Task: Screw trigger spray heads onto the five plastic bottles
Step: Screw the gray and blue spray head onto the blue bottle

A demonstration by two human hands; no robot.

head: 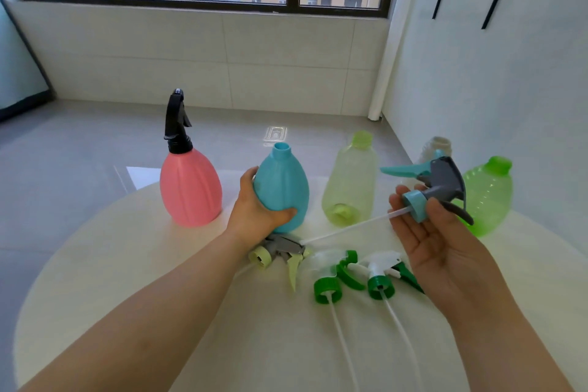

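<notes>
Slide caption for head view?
Left hand steadies blue bottle; right hand brings its teal spray head.

Five bottles [350,181] stand in a row behind three spray heads [331,270].

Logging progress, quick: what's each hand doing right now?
Left hand: closed around the blue bottle.
Right hand: holding the blue-grey spray head.

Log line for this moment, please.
pink bottle: capped | left hand: gripping blue bottle | right hand: holding blue spray head | three heads loose
</notes>
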